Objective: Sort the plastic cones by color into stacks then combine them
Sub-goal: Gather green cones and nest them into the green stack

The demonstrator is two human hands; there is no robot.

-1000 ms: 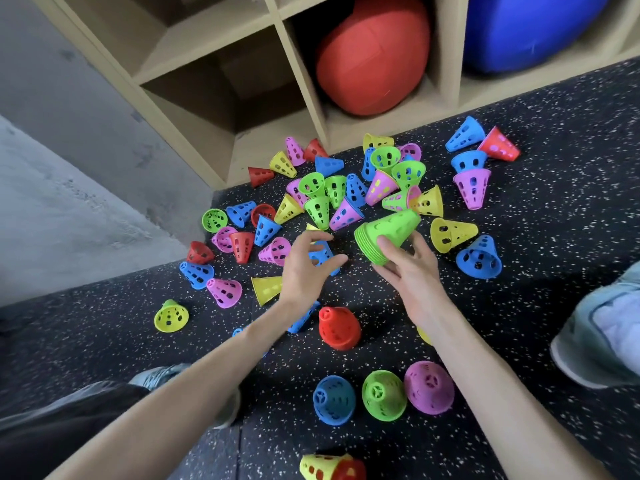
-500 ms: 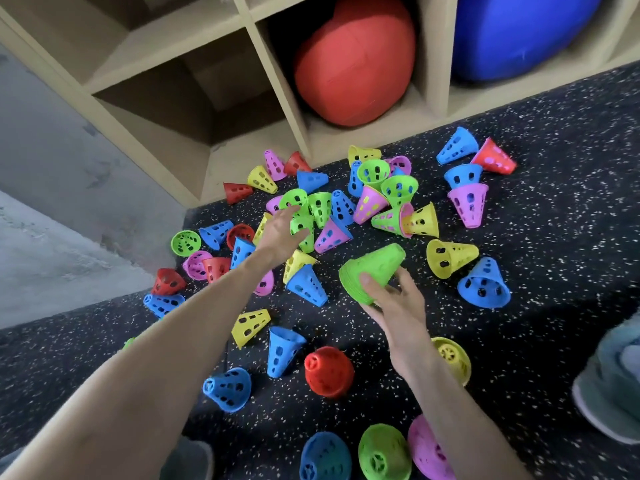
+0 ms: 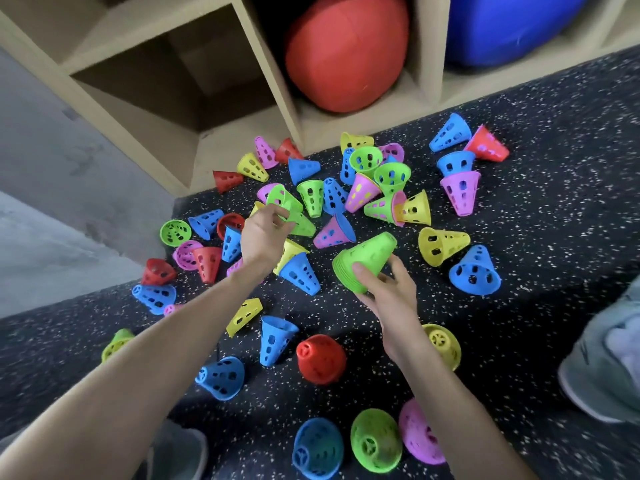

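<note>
Both hands on green cones, loose pile at 12 o'clock.
R hand curls round a green stack, held tilted above the floor. L hand pinches one green cone at the stack's 10 o'clock, in the scattered cones.

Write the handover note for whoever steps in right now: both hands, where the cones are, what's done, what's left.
Left hand: pinching a loose green cone in the pile.
Right hand: holding the green stack above the floor.
Done: part of the greens are stacked.
Left: add this cone and the other greens, then stack blue, yellow, red and purple cones scattered in front of the shelf, then combine.
</note>
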